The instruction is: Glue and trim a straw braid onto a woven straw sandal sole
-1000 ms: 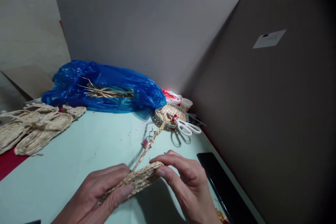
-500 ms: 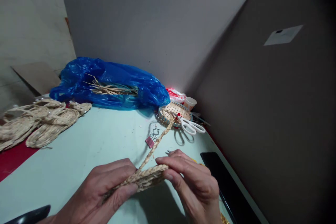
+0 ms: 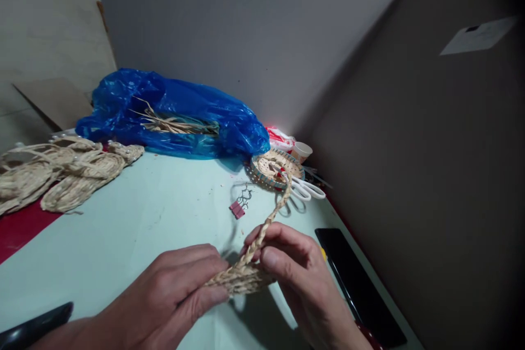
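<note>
Between thumb and fingers, my left hand (image 3: 172, 284) pinches the near end of a layered woven straw piece (image 3: 246, 283), held edge-on above the table. From its top edge a plaited straw braid (image 3: 280, 205) rises and runs away toward the round basket. My right hand (image 3: 301, 270) is closed at the piece's far end, its fingers curled behind the braid and the thumb on the near side. Part of the woven piece is hidden by both hands.
A shallow bamboo basket (image 3: 262, 176) holds white-handled scissors (image 3: 307, 188). Nearby are a paper cup (image 3: 302, 151) and a pink binder clip (image 3: 237, 209). A blue plastic bag (image 3: 180, 98) with straw lies behind, woven straw slippers (image 3: 82, 180) at left, a black flat object (image 3: 361, 284) at right.
My right fingers have moved from the woven piece's far edge to the braid. The braid's upper part has swung to the right, now crossing in front of the scissors. The view has tilted slightly.
</note>
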`<state>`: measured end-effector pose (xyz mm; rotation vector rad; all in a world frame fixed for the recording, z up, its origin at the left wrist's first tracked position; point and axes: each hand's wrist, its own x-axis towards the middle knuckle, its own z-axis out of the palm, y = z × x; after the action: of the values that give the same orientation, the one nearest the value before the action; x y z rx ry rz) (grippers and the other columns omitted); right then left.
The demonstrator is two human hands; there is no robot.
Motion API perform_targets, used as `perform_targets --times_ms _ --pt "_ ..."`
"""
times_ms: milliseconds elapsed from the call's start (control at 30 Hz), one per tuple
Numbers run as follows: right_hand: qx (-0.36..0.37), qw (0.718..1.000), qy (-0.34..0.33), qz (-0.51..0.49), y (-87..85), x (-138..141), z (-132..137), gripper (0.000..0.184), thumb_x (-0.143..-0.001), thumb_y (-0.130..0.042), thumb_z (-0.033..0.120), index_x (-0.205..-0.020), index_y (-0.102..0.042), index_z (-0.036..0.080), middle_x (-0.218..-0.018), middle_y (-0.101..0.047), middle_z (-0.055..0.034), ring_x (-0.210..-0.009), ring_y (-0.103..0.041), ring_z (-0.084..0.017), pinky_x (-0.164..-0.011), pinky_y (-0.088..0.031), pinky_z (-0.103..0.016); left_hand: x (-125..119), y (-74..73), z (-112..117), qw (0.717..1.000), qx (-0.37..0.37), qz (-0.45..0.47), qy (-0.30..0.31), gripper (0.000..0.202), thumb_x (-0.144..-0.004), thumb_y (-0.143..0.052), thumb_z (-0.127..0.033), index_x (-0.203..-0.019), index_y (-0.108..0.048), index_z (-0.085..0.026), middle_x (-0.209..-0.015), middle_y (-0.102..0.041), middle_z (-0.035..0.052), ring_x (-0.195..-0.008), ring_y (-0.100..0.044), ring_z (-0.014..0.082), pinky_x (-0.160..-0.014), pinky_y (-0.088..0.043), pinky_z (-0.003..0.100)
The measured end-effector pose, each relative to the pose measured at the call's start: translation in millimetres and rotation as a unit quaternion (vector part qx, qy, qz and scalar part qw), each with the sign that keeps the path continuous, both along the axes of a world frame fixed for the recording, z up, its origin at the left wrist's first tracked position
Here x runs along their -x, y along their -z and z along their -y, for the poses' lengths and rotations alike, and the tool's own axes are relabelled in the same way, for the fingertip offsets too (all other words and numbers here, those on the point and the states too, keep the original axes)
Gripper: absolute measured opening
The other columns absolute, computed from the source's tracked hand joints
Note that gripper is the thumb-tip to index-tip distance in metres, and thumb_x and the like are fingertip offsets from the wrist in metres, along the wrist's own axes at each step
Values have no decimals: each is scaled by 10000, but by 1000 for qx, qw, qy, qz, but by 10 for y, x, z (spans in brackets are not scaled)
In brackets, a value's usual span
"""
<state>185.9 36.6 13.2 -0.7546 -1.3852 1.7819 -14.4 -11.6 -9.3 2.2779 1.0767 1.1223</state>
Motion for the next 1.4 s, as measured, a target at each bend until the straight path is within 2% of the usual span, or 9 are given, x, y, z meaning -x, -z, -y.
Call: perform_targets --times_ms 100,167,367,567,767,1000,1133,1233,1400 --pt "-13 1000 17 -9 11 -2 12 141 -849 -741 322 -838 -709 185 -770 -631 5 -724 -550 -114 -683 -435 -201 -5 64 28 998 -32 -10 -54 166 -981 -473 -305 -1060 -619 -309 -960 -753 -60 -836 -706 113 -768 -525 130" --pt "-30 999 12 -1 9 -15 20 153 -859 -728 329 -841 -695 180 -762 -604 6 -714 -520 -116 -662 -420 -203 -9 102 42 996 -31 14 -87 183 -964 -500 -295 -1111 -605 -323 -991 -755 -60 -834 -710 122 -774 -517 146" --pt "-47 998 22 23 11 -15 17 159 -865 -711 323 -809 -664 182 -749 -594 11 -689 -494 -115 -641 -408 -205 -29 108 21 999 1 40 7 238 -939 -431 -100 -878 -599 -258 -736 -662 -48 -611 -610 112 -594 -457 199" --pt "-70 995 40 65 -39 12 26 145 -827 -725 282 -748 -639 196 -697 -572 34 -662 -472 -111 -634 -402 -202 -31 117 25 999 -3 34 -1 231 -895 -438 -96 -869 -586 -271 -709 -653 -64 -586 -600 117 -581 -447 218" --pt "-62 990 46 119 -99 31 49 111 -791 -711 266 -747 -636 197 -736 -608 18 -718 -525 -134 -645 -420 -225 24 142 16 998 12 -57 16 267 -979 -402 -196 -797 -592 -238 -605 -558 -55 -534 -549 112 -542 -414 222" --pt "-78 991 23 109 -73 28 -2 121 -853 -674 248 -750 -630 202 -714 -628 32 -712 -554 -122 -683 -423 -225 8 136 31 997 68 -21 23 281 -979 -419 -223 -787 -624 -246 -610 -564 -59 -526 -562 94 -539 -432 180" --pt "-43 996 6 82 -65 7 -14 190 -877 -651 330 -748 -621 194 -742 -653 -1 -718 -573 -138 -675 -444 -239 35 204 62 993 91 -16 -72 131 -929 -563 -370 -959 -665 -294 -754 -699 -63 -643 -662 114 -613 -492 158" --pt "-23 997 8 79 -67 -12 -11 199 -874 -654 337 -754 -623 182 -749 -647 0 -680 -544 -116 -630 -418 -214 58 206 60 988 77 2 -135 219 -856 -665 -417 -1067 -633 -366 -864 -758 -106 -680 -700 99 -670 -507 119" --pt "-35 995 8 89 -70 -10 -20 219 -876 -644 345 -736 -621 178 -735 -646 -2 -683 -540 -121 -648 -418 -223 50 96 22 997 60 18 -52 154 -901 -607 -236 -1010 -646 -337 -773 -718 -101 -608 -653 72 -578 -478 105"
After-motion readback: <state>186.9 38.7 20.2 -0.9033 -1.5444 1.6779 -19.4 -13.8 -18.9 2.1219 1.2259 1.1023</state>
